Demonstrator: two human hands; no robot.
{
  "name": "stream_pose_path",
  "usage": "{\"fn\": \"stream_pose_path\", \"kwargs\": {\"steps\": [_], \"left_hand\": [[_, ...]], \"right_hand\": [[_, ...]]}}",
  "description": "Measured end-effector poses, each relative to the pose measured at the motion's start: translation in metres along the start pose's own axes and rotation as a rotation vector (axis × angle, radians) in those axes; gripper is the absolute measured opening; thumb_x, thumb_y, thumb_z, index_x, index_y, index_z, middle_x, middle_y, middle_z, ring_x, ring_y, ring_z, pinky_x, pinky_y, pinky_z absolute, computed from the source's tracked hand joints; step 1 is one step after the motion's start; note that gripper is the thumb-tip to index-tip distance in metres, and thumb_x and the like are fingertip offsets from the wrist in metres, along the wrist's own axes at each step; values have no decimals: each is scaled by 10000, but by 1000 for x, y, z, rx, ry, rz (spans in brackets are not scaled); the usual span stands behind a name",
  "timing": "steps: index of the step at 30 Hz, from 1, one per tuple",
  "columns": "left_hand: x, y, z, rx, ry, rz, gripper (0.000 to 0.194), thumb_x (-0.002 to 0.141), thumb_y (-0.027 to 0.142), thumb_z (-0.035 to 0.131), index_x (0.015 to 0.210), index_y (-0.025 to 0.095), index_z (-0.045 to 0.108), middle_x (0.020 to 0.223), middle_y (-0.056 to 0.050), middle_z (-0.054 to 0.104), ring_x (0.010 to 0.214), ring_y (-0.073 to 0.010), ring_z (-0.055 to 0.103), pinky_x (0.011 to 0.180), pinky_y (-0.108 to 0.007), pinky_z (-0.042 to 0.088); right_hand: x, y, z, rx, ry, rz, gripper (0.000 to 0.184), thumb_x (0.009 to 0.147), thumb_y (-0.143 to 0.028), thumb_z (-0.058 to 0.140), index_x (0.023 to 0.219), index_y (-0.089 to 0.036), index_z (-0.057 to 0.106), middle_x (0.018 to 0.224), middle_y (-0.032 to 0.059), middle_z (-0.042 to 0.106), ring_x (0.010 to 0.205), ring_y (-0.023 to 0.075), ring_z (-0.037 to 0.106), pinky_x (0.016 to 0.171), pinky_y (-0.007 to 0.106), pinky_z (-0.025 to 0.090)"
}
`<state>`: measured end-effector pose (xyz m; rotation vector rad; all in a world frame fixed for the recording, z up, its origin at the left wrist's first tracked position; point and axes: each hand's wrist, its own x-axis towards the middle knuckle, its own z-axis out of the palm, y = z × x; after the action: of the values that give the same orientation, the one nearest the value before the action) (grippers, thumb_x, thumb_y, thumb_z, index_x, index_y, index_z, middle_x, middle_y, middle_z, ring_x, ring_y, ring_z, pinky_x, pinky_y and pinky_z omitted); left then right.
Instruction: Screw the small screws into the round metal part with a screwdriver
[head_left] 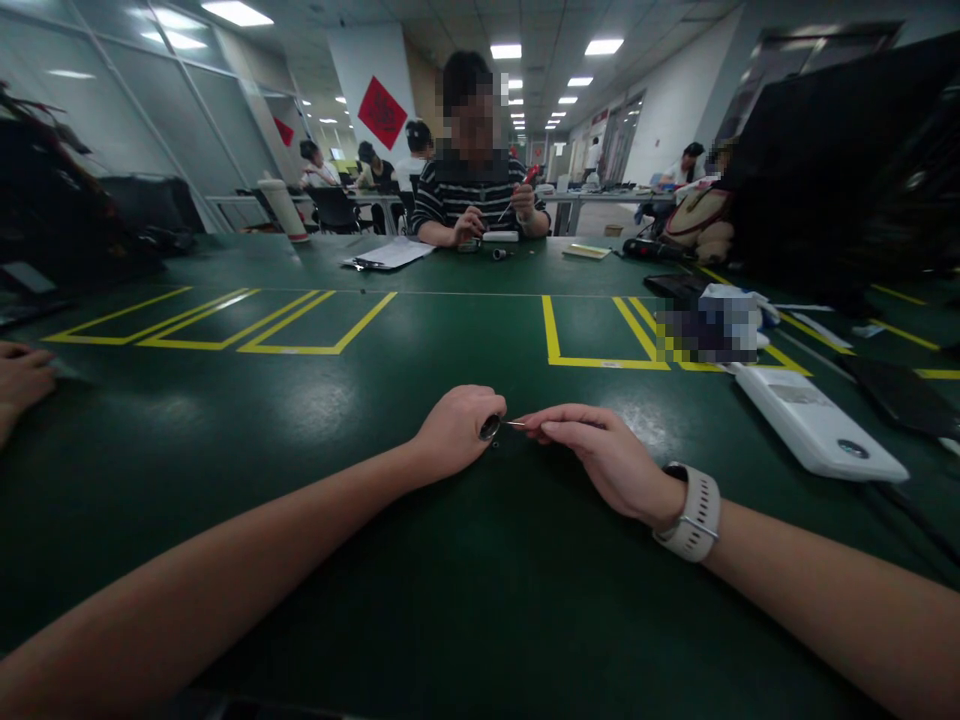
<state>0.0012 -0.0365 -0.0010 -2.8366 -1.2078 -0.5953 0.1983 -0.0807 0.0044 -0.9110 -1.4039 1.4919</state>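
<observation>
My left hand [454, 432] is closed around a small round dark part with a shiny rim [490, 428], its open face turned to the right. My right hand [604, 455], wearing a pale-strapped watch, pinches a thin metal-tipped tool [516, 424]. The tool's tip points left and meets or nearly meets the round part; contact is too small to make out. Fingers hide most of the tool's handle. Just below the round part, a tiny ring-like piece [496, 444] lies on the green table [480, 600].
A white device [817, 420] with a cable lies at right, near a dark phone-like slab [900, 400]. Yellow tape outlines [341, 330] mark the table. Opposite, a person [480, 170] holds a red-handled tool beside a clipboard [394, 253]. Another person's hand [22, 380] rests at left.
</observation>
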Motion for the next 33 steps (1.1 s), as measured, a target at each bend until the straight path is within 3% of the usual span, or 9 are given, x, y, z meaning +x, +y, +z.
{"fn": "stream_pose_path", "kwargs": {"steps": [14,33], "left_hand": [[2,-7,-6,26,-71,44,112,733,91,493,644,159,493,627,7,484,608,-132,455,593,-255,359],[1,-5,-5,49,-65,23,95,736,90,483,674,159,508,659,-4,508,638,-141,476,609,-262,376]], "right_hand": [[3,2,-2,129,-14,-9,159,758,-189,577,808,-192,728,923,56,700,935,211,594,899,411,402],[-1,1,-2,48,67,-60,166,746,-174,563,765,-200,726,842,38,702,864,192,600,848,385,429]]}}
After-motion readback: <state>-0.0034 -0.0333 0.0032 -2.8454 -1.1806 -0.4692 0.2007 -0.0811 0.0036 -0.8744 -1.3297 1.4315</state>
